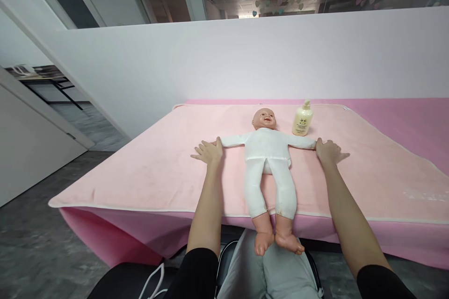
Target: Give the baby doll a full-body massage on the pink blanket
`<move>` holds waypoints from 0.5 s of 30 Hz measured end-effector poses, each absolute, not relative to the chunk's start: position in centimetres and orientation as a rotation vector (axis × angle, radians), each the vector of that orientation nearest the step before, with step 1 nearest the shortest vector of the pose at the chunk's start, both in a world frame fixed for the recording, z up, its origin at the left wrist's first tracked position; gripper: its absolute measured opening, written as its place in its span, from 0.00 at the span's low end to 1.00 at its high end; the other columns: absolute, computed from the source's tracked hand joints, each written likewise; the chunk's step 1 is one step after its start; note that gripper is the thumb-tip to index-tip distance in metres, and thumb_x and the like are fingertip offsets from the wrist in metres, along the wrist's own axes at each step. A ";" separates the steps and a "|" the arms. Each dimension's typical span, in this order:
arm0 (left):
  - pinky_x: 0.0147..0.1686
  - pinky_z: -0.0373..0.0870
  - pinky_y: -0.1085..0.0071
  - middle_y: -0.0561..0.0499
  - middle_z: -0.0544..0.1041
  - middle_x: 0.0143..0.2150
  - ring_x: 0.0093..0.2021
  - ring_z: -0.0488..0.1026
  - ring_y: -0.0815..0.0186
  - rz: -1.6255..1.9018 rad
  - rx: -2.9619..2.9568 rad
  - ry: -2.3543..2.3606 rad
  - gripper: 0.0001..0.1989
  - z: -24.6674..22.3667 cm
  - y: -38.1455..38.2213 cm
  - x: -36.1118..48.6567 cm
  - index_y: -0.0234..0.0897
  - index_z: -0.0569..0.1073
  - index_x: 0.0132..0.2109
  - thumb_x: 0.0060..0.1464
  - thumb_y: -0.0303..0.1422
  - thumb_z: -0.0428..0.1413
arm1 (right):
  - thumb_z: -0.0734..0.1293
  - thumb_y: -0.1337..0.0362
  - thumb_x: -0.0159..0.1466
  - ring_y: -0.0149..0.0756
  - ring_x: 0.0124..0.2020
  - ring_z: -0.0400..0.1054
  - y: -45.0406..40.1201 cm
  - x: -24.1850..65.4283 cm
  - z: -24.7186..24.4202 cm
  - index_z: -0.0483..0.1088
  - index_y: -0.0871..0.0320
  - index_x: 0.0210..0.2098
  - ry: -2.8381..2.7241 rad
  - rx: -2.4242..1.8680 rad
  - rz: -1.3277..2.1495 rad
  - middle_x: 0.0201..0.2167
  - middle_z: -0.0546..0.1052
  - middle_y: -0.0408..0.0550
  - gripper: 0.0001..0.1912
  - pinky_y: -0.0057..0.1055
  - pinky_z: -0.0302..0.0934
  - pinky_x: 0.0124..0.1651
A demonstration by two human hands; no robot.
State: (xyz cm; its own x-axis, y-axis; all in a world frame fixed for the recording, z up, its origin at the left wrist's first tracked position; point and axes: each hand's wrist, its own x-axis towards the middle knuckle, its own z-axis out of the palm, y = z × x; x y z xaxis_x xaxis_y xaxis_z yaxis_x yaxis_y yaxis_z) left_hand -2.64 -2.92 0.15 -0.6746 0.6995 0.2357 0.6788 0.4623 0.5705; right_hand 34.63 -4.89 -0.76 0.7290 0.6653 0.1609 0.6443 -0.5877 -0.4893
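A baby doll (267,145) in a white suit lies face up on a pink blanket (154,168), its arms stretched out to both sides and its bare feet hanging past the table's front edge. At the end of the doll's arm on the left, my left hand (209,151) grips the doll's hand near the thumb, with the outer fingers spread on the blanket. My right hand (329,151) does likewise at the other arm, thumb against the doll's hand and outer fingers splayed. Most of both doll hands is hidden by mine.
A pale yellow pump bottle (302,119) stands on the blanket to the right of the doll's head. A darker pink cloth (417,131) covers the table under the blanket. Behind rises a white wall (245,60). Below the front edge are my grey-clad legs (280,271) and a black chair (126,282).
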 end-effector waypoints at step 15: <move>0.39 0.69 0.74 0.55 0.66 0.28 0.33 0.70 0.72 1.883 0.323 1.264 0.07 0.0 0.1 -3.0 0.37 0.65 0.34 0.46 0.27 0.56 | 0.64 0.67 0.52 0.31 0.35 0.67 -2.5 33.1 -0.8 0.61 0.59 0.48 -0.428 -1.676 0.495 0.36 0.69 0.45 0.24 0.28 0.64 0.39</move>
